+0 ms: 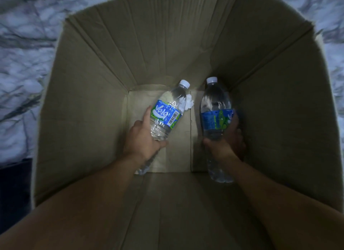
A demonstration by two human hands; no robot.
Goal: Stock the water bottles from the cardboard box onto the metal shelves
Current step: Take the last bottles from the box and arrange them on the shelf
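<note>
Inside an open cardboard box (89,123), near its bottom, the left hand (141,141) curls around the tilted left bottle (167,113); the right hand (228,143) grips the right bottle (216,101) by its middle; marbled floor (24,63) surrounds the box

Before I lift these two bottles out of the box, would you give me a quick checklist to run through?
1. Left hand holds the left bottle: ok.
2. Right hand grips the right bottle: ok.
3. Caps on both bottles: ok.
4. Way up out of the cardboard box unblocked: ok.
5. Box emptied after this: cannot tell; a clear thing shows under the left wrist, and a white scrap lies on the bottom.
6. Room on the shelves: cannot tell, they are out of view.
</note>
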